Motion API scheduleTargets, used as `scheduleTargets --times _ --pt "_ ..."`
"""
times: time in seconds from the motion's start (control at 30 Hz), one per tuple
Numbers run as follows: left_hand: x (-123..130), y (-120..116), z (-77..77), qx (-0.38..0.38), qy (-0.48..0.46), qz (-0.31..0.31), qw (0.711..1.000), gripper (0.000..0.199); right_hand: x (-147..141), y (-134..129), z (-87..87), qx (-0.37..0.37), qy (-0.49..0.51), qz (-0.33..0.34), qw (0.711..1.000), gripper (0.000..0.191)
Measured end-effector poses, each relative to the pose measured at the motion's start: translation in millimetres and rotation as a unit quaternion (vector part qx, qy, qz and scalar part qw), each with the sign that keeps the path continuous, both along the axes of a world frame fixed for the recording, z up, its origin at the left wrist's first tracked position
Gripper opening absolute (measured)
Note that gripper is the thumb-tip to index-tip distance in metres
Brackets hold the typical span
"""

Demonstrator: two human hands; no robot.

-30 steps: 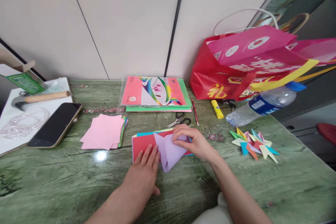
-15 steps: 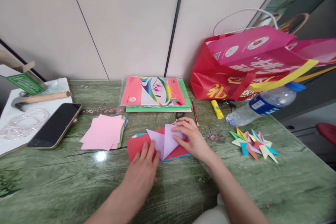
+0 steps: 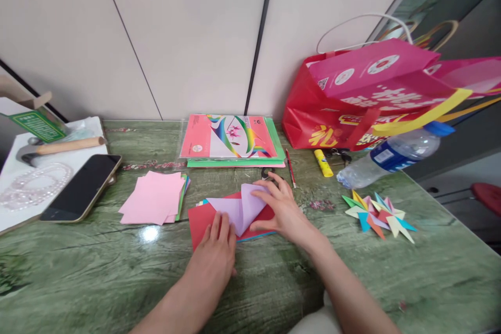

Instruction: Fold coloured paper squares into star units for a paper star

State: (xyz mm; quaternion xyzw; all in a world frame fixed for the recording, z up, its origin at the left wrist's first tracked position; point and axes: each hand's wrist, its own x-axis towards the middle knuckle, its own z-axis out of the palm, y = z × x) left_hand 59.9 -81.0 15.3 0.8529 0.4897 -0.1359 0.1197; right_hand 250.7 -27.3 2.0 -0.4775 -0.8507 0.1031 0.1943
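Observation:
A purple sheet of paper (image 3: 231, 210), folded with one flap raised at its right, lies over a stack of red paper (image 3: 201, 219). Blue sheet edges peek out beneath the red. My left hand (image 3: 216, 244) rests flat, its fingertips on the red paper and the purple sheet's lower left edge. At the flap's right side, my right hand (image 3: 285, 207) is curved around the purple paper, fingers on top and thumb low near the red sheet. Part of the flap is hidden under those fingers. Scissors (image 3: 268, 173) lie just behind, partly covered.
Pink square papers (image 3: 154, 197) and a phone (image 3: 82, 188) lie left, near a hammer (image 3: 66, 146). Packaged coloured paper (image 3: 230, 135) is at the back. Rightward are a glue stick (image 3: 323, 163), a pencil (image 3: 290, 167), a water bottle (image 3: 395, 154), folded paper stars (image 3: 379, 214) and a red bag (image 3: 309, 109).
The purple paper has shifted and turned slightly to the left on the red stack. My right thumb has moved down and left, while my left hand has barely moved.

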Motion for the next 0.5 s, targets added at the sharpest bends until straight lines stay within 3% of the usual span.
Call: scheduleTargets --times 0.3,0.5 --pt "-3 3 -2.7 -0.008 -0.004 -0.036 0.999 0.070 -8 -3 -8.7 -0.037 -0.050 0.012 0.998 0.066" --pt "-2 3 3.5 -0.040 0.010 -0.033 0.999 0.075 -10 -6 -15.8 -0.047 -0.082 -0.010 0.995 0.063"
